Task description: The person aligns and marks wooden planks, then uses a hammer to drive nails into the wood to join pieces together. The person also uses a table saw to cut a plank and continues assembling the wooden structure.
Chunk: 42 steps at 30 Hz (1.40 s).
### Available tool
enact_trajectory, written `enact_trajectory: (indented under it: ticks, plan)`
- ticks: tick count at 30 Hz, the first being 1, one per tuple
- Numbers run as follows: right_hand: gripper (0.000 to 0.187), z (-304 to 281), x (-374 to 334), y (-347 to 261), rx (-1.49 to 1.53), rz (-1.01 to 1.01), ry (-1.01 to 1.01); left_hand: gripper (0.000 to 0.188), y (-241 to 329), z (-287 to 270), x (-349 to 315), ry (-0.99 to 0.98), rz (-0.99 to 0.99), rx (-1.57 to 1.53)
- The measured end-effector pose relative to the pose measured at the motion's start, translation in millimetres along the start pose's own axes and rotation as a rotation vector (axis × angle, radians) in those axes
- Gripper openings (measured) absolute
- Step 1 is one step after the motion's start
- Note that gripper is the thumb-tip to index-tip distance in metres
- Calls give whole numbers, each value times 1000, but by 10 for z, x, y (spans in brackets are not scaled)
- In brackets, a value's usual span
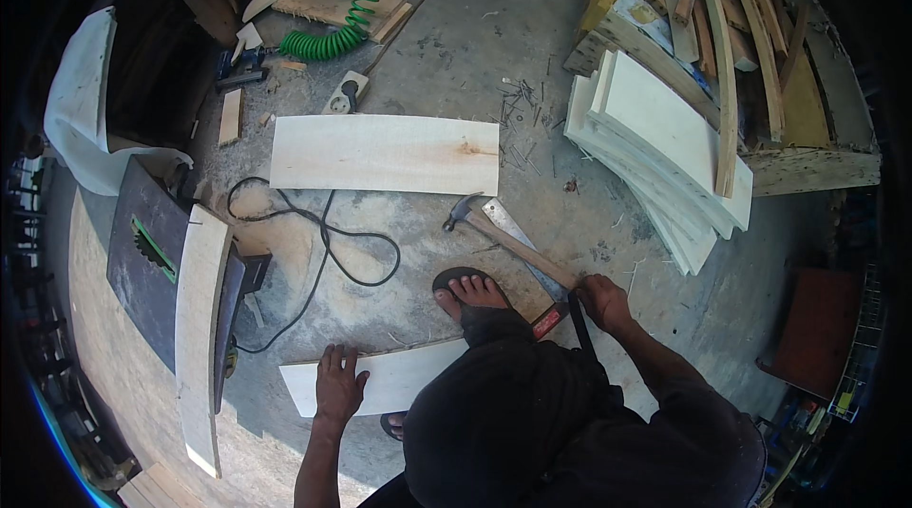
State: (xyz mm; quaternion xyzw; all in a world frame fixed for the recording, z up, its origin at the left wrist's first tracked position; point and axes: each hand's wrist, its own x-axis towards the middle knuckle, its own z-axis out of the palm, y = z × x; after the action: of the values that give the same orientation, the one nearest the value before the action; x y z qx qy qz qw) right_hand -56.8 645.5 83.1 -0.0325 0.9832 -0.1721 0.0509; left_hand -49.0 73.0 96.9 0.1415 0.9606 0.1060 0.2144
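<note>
Across the concrete floor [456,52], woodwork was spread out, with a saw table [133,290] placed at the left and a stack of pale boards [655,114] piled at the right. Between them, a far board [380,152] was laid flat, while a near board [394,385] was set crosswise below it, its right part hidden by the person's body. The step in hand was judged to be the steadying of the near board while a tool was handled; for the next move, firm pressure on that board and a sure hold of the tool seemed to be called for. To the right of centre, a hammer [518,246] was slanted over a flat metal strip [549,284], its head pointed far and left; whether the head was raised could not be told. The end of its handle appeared to be grasped by the right hand [603,302], with the fingers curled. The left hand [339,383] was rested on the near board's left part, fingers loosely spread, nothing gripped. Far of the hammer, loose nails [521,100] were scattered beside the far board.
</note>
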Motion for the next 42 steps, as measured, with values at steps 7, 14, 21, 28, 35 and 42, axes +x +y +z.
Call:
enact_trajectory:
  ticks: [7,14,21,28,35,42]
  plan:
    - [34,98,2210,-761,199,-141,324,75,28,143,-9,-183,-33,31]
    - [80,70,3768,-1485,53,40,-32,90,-18,125,142,-257,-104,-59]
    - [75,-265,3533,-1766,36,-10,-304,82,-45,59,127,-320,-108,15]
    - [75,-433,2742,-1607,248,172,-158,65,-174,56,-14,-221,-127,-220]
    - [67,-360,2755,-1131,273,331,190,55,-375,-392,-489,127,-488,-172]
    - [81,-332,2276,-1812,1093,-87,-270,60,192,-1307,-106,604,-634,-687]
